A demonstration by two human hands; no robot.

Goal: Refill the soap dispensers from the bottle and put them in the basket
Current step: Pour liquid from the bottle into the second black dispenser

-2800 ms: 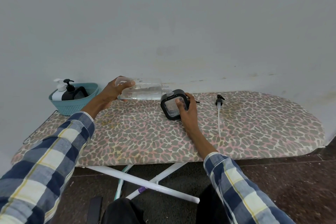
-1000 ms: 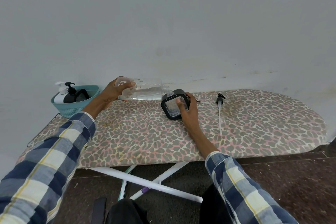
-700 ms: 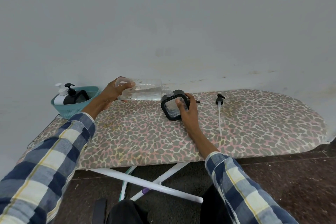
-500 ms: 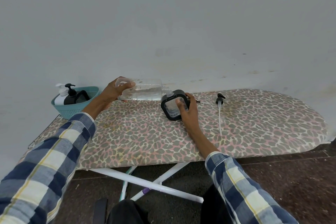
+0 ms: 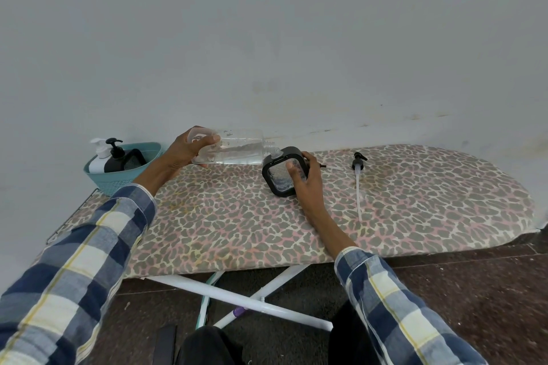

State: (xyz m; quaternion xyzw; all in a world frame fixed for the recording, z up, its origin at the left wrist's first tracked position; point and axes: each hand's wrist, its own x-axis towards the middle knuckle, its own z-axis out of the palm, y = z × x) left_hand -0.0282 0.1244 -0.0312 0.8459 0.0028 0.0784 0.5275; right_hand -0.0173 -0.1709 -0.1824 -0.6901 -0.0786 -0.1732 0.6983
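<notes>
sleeves [image 5: 77,270]: long, plaid, navy/grey-blue/cream with thin yellow lines | cuffs: loose at the wrists | trousers [image 5: 207,347]: dark, look black | hands: bare

I see soft, even, fairly dim light with faint shadows, no glare, and wide-angle bending with slight blur toward the edges.

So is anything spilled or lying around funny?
No spill shows. The pump with its long tube lies loose on the ironing board, off its dispenser. That fits refilling: the left hand tips the bottle into it.
</notes>
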